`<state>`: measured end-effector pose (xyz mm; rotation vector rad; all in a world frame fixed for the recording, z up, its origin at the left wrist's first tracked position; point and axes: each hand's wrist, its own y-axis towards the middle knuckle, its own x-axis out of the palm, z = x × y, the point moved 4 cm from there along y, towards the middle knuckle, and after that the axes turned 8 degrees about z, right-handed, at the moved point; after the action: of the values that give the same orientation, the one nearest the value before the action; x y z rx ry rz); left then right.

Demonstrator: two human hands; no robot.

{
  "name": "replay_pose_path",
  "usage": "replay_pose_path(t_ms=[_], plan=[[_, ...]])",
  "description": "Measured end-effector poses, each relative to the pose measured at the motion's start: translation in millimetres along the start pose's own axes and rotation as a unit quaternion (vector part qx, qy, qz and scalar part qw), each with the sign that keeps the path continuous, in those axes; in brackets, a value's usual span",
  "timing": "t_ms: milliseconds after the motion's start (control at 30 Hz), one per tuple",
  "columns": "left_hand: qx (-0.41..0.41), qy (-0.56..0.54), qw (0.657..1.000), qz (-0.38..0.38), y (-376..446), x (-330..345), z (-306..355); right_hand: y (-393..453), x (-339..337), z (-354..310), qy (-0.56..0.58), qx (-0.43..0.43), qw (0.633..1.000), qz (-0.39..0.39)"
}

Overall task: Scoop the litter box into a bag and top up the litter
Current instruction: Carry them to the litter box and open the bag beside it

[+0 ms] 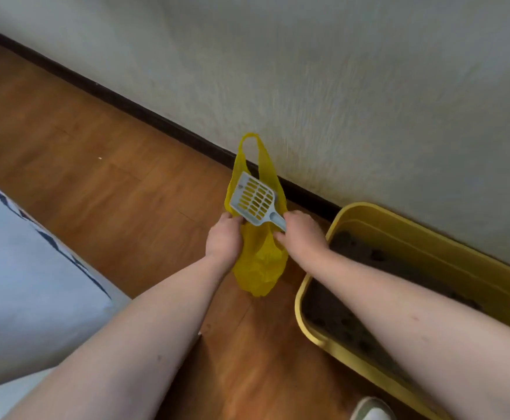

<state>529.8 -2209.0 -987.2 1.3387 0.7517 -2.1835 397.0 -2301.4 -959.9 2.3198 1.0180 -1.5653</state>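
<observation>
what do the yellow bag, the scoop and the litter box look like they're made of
Yellow bag: thin plastic film, semi-translucent and crinkled, hanging limp.
Scoop: rigid moulded plastic, pale grey-blue, matte, with clean slotted holes.
Litter box: hard plastic by the look, mustard yellow, smooth with a rounded rim and a slight sheen.

There is one yellow plastic bag [260, 256], one grey slotted litter scoop [252, 199], one yellow litter box [405, 225] and two hands: left [224, 237], right [302, 234].

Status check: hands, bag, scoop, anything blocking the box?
Left hand shut on bag. Right hand shut on scoop handle, also pinching bag. Bag not yet open. Litter box at right, unobstructed.
</observation>
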Motion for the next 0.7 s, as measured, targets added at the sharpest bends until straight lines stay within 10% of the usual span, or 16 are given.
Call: replay_pose_path(t_ms=[433,700], plan=[[0.095,0.434,0.892,-0.077,-8,75,-66,28,26,13,-0.331,-0.037,0.941,-0.059],[0.07,0.354,0.928,-0.088,-3,67,-54,35,11,29,-0.292,-0.005,0.954,-0.074]])
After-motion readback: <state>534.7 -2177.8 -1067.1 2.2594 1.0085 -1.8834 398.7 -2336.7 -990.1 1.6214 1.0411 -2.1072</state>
